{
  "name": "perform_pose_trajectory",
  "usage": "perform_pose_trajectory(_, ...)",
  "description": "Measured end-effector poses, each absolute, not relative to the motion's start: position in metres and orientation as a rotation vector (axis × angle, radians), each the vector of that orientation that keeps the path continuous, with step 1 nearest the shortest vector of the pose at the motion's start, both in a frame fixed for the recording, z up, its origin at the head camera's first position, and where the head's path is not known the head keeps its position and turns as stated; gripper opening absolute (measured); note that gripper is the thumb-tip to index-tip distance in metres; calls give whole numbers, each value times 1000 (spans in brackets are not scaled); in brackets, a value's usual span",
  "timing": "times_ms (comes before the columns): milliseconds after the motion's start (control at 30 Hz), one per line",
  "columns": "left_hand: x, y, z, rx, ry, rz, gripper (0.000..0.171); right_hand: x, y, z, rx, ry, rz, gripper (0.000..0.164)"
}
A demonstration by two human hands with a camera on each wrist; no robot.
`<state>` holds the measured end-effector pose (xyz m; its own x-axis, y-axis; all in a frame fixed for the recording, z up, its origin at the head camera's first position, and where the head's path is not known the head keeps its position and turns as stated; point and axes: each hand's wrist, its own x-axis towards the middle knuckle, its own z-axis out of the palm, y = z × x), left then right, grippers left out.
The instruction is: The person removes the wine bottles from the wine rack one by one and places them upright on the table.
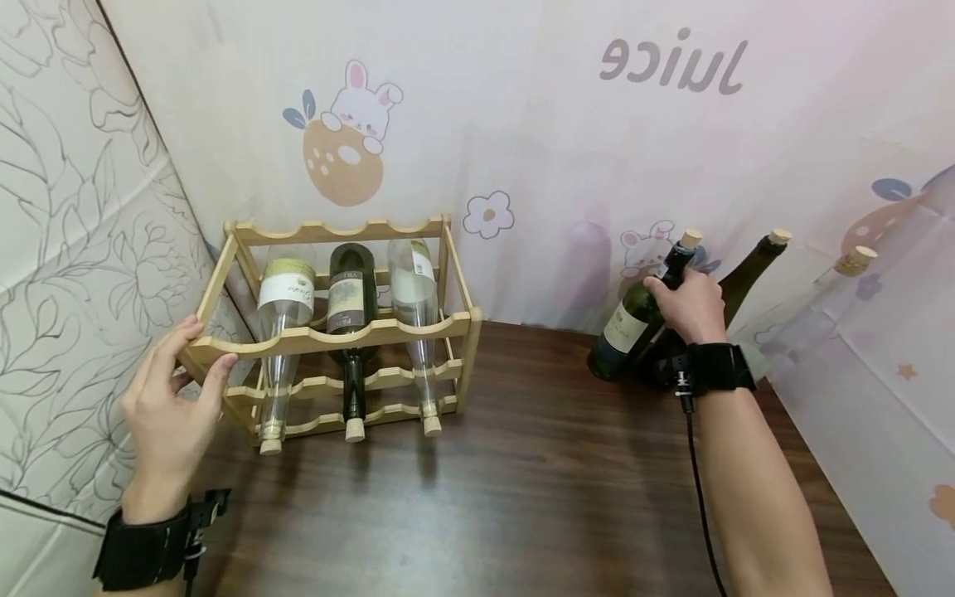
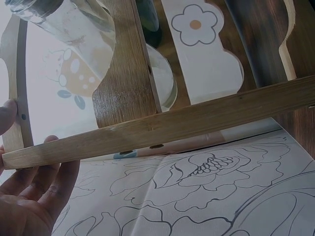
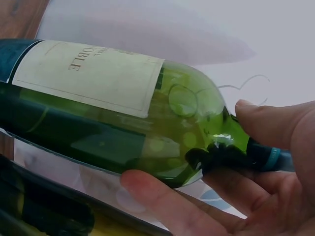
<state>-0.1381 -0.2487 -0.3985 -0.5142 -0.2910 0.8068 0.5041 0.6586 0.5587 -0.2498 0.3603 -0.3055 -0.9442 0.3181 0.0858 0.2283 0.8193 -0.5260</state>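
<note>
My left hand grips the near left corner of a wooden wine rack, thumb on the front rail and fingers round the side bar. Three corked bottles lie in the rack's upper row, necks toward me: a clear bottle, a dark green bottle and another clear bottle. At the right, my right hand holds a green wine bottle by its neck. That bottle leans, cork up, its cream label showing in the right wrist view.
Beside the held bottle stand a dark corked bottle and a clear corked bottle, close to the right wall. Printed sheets cover the back wall and both sides. Brown wood-grain tabletop lies between rack and bottles.
</note>
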Motion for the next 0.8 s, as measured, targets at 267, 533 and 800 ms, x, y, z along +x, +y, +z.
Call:
perform_pose_trajectory(267, -136, -249, -398, -174, -1872, -981, 50, -243, 359, -322, -411, -2773, 690, 77)
perform_pose_trajectory(533, -131, -247, -400, -170, -1864, -997, 51, -239, 357, -341, -381, -2697, 684, 75)
perform_pose_trajectory(800, -133, -249, -399, -185, -1863, -980, 53, -223, 348, -348, -342, -2621, 700, 80)
